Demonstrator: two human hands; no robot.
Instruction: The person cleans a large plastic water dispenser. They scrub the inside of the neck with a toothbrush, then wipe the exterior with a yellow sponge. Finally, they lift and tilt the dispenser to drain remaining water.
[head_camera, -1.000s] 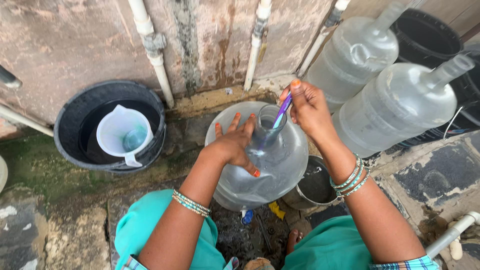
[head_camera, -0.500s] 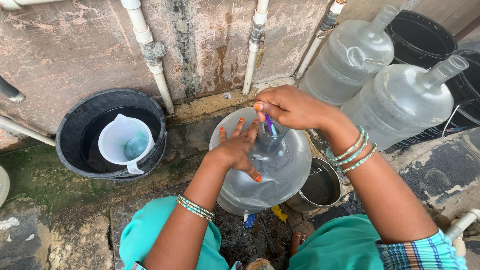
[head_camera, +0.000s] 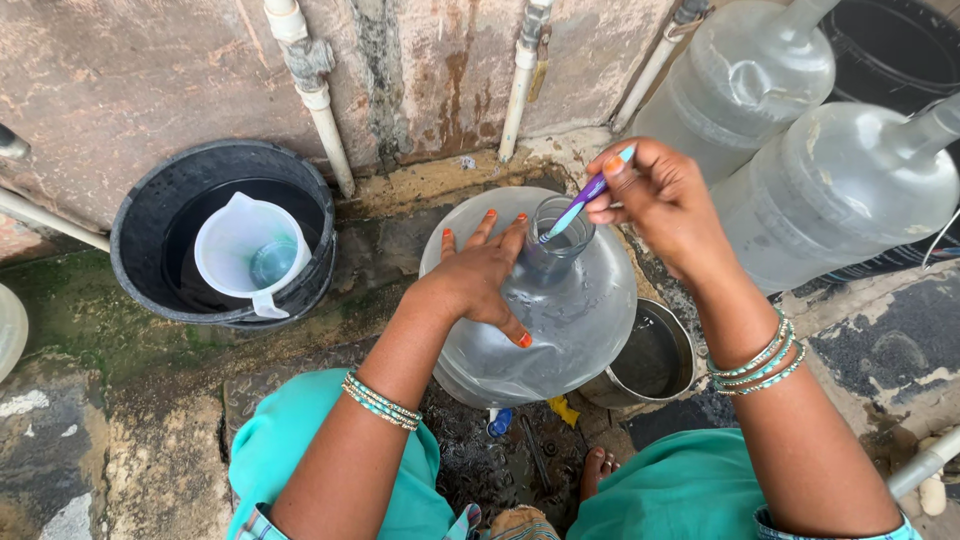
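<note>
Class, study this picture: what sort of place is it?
Probably an outdoor household washing spot: pipes down a stained wall, a black bucket of water, and big water jars on wet ground.

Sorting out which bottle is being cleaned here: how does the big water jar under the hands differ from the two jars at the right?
The held jar stands upright before the person; the two spare jars lean tilted against the wall. The left hand steadies the held jar and the right hand pokes a toothbrush into its open neck; nobody touches the spare jars. All three are large, clear plastic.
</note>
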